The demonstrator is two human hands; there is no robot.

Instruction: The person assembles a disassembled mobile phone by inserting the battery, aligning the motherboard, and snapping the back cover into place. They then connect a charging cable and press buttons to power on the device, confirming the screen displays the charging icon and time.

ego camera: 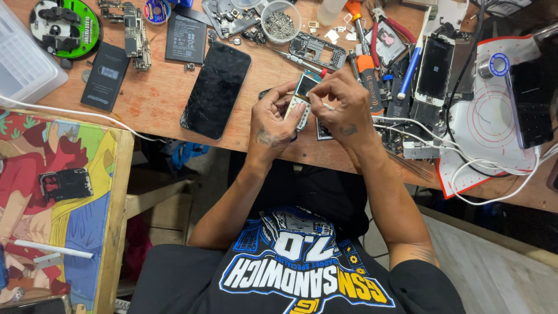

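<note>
both hands on one small phone

head view: left hand (272,123) and right hand (339,104) meet, each gripping one small keypad phone (301,100) above the table's near edge. right fingers also pinch a thin white tool (326,106). counted nearby: one large black smartphone (216,89), two loose batteries (105,75) (186,38), one cup of screws (280,22), one white-framed phone (434,70). wooden table (157,102) is crowded on the right; bare wood lies left of the smartphone. a colourful side board (87,192) sits at lower left.
</note>
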